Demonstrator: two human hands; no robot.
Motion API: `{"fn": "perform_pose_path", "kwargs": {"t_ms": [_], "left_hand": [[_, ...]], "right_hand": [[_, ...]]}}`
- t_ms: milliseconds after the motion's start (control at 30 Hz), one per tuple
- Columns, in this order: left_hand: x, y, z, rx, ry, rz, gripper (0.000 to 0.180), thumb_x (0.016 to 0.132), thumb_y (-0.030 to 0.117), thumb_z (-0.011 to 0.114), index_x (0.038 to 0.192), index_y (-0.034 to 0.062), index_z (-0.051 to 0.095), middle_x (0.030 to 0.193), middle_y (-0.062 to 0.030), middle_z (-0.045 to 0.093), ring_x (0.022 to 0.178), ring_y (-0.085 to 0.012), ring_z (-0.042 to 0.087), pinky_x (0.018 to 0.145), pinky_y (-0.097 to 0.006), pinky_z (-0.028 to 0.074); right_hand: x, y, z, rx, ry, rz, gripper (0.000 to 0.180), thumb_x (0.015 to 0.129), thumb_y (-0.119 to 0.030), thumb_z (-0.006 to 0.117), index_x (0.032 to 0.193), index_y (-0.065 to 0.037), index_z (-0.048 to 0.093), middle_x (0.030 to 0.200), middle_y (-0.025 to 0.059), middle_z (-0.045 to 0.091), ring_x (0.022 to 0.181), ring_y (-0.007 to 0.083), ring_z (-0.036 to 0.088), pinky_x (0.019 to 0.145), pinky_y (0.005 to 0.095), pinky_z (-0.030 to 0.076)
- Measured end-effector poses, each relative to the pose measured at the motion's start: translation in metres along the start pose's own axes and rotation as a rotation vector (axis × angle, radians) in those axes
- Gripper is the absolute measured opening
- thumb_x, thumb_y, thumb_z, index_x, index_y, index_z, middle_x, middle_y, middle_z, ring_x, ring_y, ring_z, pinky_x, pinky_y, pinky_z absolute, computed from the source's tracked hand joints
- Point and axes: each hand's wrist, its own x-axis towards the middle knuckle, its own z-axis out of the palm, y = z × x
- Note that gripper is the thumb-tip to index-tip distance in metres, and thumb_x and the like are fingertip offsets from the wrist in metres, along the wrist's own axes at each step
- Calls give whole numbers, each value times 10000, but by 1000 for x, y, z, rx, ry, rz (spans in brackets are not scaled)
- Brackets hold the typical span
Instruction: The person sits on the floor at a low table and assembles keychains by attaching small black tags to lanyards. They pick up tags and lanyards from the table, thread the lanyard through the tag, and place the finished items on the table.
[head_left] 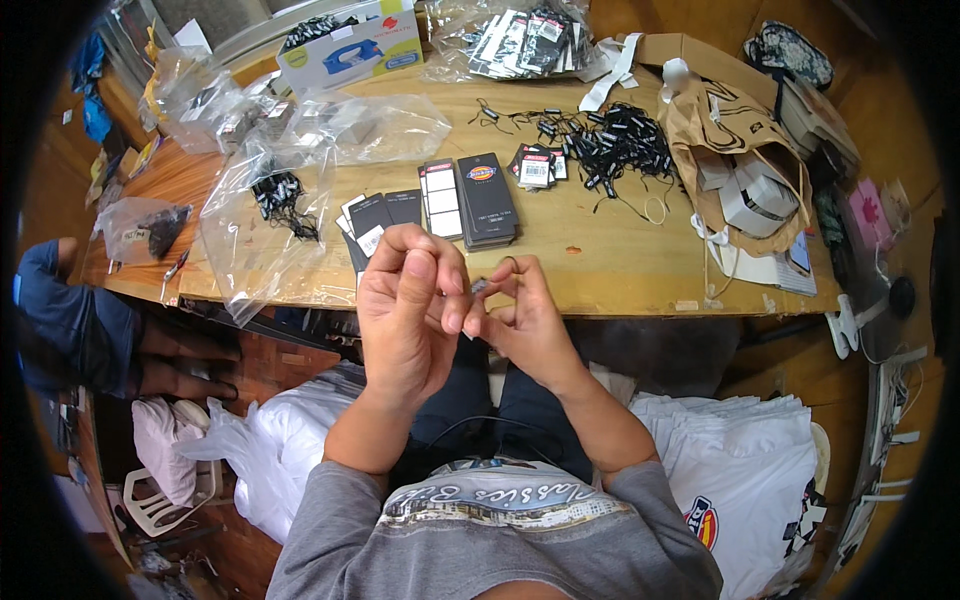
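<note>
My left hand (405, 315) is raised over the table's front edge, its fingers curled in and the thumb pressed against them. What it holds, if anything, is hidden by the fingers. Close beside it, my right hand (535, 335) pinches a small dark piece (479, 286) that resembles the black tag strings on the table. The two hands' fingertips meet around it. Just beyond them stand a stack of black hang tags (485, 200) and a stack of tags with white labels (441, 200). More dark tags (398, 207) lie fanned out, partly behind my left hand.
A tangled heap of black tag strings (625, 145) lies beside small price tags (537, 167). Clear plastic bags (265, 240) cover the table's left part. A brown paper bag (720, 130) holds boxes at right. White shirts (730, 470) are piled low right; another person (80, 325) is at left.
</note>
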Motion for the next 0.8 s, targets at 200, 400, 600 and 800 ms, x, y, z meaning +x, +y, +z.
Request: {"fn": "perform_pose_path", "kwargs": {"t_ms": [200,400,600,800], "left_hand": [[-2,7,-4,-28,-51,-17,121,871,181,418,919,72,402,676,-8,418,472,-46,353,408,-162,370],[-8,18,-18,23,32,82,155,802,129,527,869,-11,514,711,-101,530,509,-127,490,500,-254,475],[-12,28,-17,62,43,91,164,806,81,510,926,-31,524,777,-124,544,618,-160,554,634,-315,513],[-13,34,-26,158,61,140,188,808,34,494,980,-39,519,832,-140,556,658,-167,567,696,-351,505]], "right_hand": [[10,5,9,237,-144,117,269,808,-136,538,1052,-30,494,758,27,549,447,31,426,375,149,330],[13,6,5,145,-243,291,201,774,-65,564,970,-21,562,745,33,558,466,40,457,383,150,335],[14,6,16,-161,-387,228,246,731,67,515,958,-10,573,765,46,570,488,47,477,406,157,353],[9,0,15,-86,-469,245,310,713,99,490,1004,-2,522,811,50,536,575,50,475,466,159,381]]}}
